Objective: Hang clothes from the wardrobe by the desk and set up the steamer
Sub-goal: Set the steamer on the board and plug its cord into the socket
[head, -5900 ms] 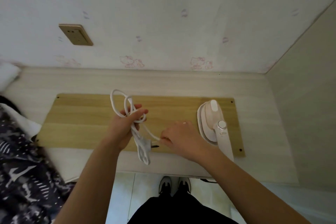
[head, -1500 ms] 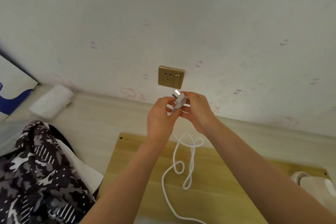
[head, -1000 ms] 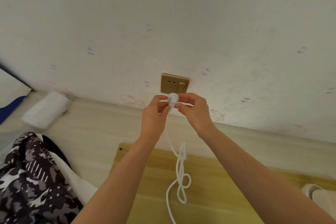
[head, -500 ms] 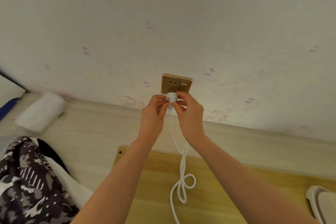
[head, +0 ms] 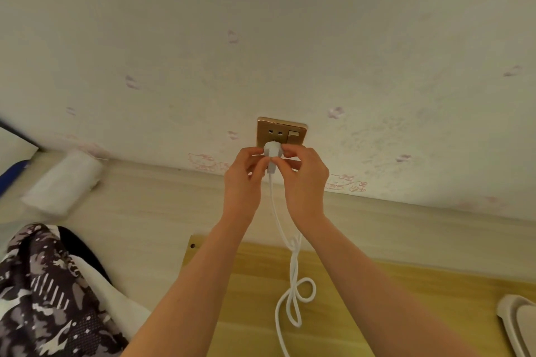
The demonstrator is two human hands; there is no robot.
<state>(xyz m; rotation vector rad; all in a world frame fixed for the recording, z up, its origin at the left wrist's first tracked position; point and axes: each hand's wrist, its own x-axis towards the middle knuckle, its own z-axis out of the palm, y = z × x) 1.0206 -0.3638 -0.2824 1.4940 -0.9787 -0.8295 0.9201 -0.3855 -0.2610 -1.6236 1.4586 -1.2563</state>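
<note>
White plug pinched between left hand and right hand, touching gold wall socket

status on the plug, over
Both pinching plug at socket: left hand, right hand. Seating unclear. Slack cord down to board, nothing blocking.

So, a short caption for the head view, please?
Left hand and right hand pinch the white plug at the gold wall socket, cord trailing down.
</note>
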